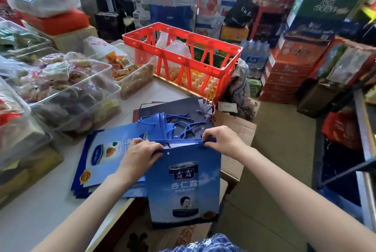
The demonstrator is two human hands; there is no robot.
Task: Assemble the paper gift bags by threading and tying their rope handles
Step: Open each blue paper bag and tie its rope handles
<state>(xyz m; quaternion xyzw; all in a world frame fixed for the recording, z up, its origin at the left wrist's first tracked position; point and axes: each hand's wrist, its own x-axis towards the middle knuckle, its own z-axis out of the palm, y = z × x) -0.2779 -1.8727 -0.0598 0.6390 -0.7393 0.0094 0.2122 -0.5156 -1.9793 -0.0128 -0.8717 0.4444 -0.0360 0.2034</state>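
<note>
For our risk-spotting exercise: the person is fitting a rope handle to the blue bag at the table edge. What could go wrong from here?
1. The bag hangs past the table edge, held only at its top by both hands; it could slip down.
2. The right hand pinches the rope at the rim; a hard pull might tear the paper.

Both hands forward on bare outstretched arms, left hand [136, 155] fingers curled, right hand [222, 141] pinching.

Shop clutter around my counter.
I see a red plastic crate [183, 48] with eggs [198, 83] far centre, clear snack tubs [67, 88] left, stacked cartons [289, 68] far right.
</note>
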